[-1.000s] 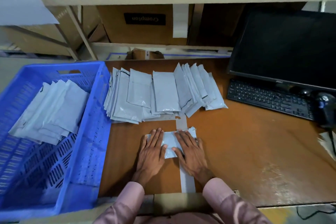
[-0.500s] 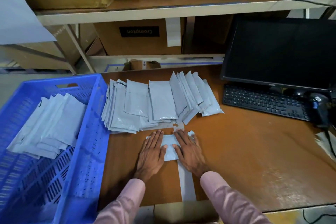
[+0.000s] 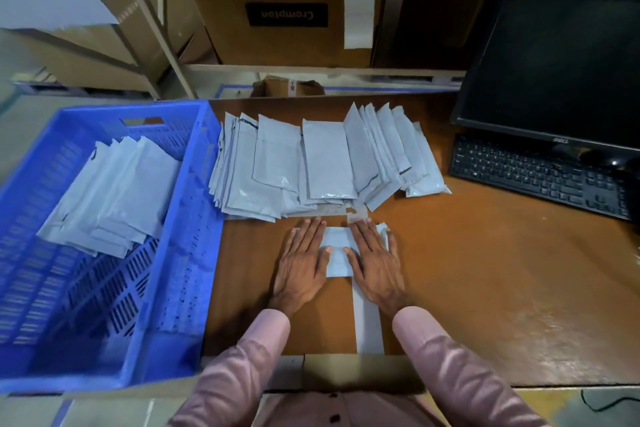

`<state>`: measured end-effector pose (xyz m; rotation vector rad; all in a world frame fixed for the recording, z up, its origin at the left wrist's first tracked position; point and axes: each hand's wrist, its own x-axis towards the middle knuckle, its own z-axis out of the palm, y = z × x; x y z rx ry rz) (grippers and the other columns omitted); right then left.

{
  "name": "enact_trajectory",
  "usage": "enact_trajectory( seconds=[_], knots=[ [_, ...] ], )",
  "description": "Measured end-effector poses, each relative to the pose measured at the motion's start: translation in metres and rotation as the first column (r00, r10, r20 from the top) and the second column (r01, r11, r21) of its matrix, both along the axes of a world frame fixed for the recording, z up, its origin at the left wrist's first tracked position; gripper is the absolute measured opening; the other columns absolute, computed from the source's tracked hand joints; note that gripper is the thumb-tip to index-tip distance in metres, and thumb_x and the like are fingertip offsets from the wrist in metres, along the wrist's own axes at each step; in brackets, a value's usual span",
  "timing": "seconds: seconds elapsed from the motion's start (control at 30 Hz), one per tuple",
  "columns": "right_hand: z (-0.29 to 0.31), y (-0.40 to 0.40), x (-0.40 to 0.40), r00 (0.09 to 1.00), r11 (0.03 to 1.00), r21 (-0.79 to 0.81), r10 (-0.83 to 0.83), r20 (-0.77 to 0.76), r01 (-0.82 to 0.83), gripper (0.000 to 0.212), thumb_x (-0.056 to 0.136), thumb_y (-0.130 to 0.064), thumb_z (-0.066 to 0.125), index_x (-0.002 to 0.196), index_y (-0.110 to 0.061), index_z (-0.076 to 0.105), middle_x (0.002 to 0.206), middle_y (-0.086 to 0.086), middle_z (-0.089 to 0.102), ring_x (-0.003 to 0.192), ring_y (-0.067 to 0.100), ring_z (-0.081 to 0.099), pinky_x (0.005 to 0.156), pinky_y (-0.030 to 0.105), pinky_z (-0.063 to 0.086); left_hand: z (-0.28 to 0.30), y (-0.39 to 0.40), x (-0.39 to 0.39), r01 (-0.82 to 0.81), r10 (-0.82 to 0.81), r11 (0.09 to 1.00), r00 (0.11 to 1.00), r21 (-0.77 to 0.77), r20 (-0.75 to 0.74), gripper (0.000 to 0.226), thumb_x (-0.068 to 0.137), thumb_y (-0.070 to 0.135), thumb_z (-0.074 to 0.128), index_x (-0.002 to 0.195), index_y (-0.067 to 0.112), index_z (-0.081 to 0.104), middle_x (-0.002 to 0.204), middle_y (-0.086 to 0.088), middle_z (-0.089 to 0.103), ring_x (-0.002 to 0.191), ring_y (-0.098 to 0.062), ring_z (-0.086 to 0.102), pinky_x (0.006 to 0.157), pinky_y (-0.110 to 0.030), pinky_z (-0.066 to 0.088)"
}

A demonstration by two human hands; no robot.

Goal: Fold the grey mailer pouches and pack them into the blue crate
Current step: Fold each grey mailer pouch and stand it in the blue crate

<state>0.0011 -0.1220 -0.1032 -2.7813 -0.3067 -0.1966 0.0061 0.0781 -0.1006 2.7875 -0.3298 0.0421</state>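
A folded grey mailer pouch (image 3: 337,251) lies flat on the brown table in front of me. My left hand (image 3: 303,265) presses its left part with straight fingers, and my right hand (image 3: 375,262) presses its right part the same way. Behind the hands a fanned row of several grey pouches (image 3: 322,159) lies across the table. The blue crate (image 3: 194,218) stands at the left and holds several folded grey pouches (image 3: 114,191) in its far half.
A black keyboard (image 3: 540,177) and a dark monitor (image 3: 561,69) stand at the right. A white tape strip (image 3: 367,322) runs along the table toward me. Shelving with cardboard boxes (image 3: 284,21) rises behind the table.
Both hands have stayed flat on the folded pouch and slid slightly apart, showing more of it between them. The camera view has shifted up and down.
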Motion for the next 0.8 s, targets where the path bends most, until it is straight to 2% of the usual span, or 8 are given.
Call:
enact_trajectory(
  seconds=[0.23,0.43,0.67,0.8],
  knots=[
    [-0.0027,-0.0027,0.0058,0.996,0.996,0.021,0.088,-0.030,-0.087,0.062,0.110,-0.053,0.028,0.163,-0.021,0.027,0.170,-0.002,0.025,0.160,0.013,0.009,0.128,0.054,0.007,-0.0025,0.0001,0.0036,0.039,-0.038,0.999,0.998,0.026,-0.045,0.062,0.110,0.051,0.015,0.166,0.024,0.015,0.173,0.008,0.011,0.159,-0.007,0.000,0.130,-0.042,0.009],
    [-0.0034,-0.0028,0.0078,0.995,0.997,0.012,0.082,-0.051,-0.082,0.060,0.110,-0.051,0.032,0.163,-0.024,0.028,0.171,-0.004,0.023,0.160,0.013,0.006,0.129,0.053,0.006,-0.0043,-0.0012,0.0059,0.048,-0.045,0.997,0.998,0.065,-0.054,0.068,0.107,0.055,-0.001,0.167,0.024,0.009,0.173,0.007,0.007,0.159,-0.009,-0.002,0.130,-0.044,0.008],
    [-0.0011,-0.0016,0.0088,0.991,0.994,-0.048,0.095,-0.098,-0.100,0.059,0.111,-0.050,0.027,0.165,-0.026,0.021,0.172,-0.008,0.014,0.160,0.014,0.003,0.129,0.049,0.003,-0.0077,-0.0011,0.0074,0.048,-0.044,0.994,0.998,0.094,-0.044,0.061,0.111,0.048,0.015,0.167,0.024,0.010,0.173,0.007,0.009,0.159,-0.008,-0.001,0.129,-0.044,0.009],
    [-0.0006,-0.0019,0.0085,0.989,0.993,-0.051,0.097,-0.110,-0.103,0.060,0.111,-0.052,0.025,0.165,-0.026,0.019,0.173,-0.007,0.013,0.160,0.014,0.003,0.129,0.049,0.002,-0.0066,-0.0015,0.0067,0.049,-0.045,0.995,0.998,0.089,-0.051,0.061,0.111,0.048,0.017,0.167,0.024,0.009,0.173,0.007,0.009,0.159,-0.008,-0.002,0.130,-0.043,0.008]
  ],
)
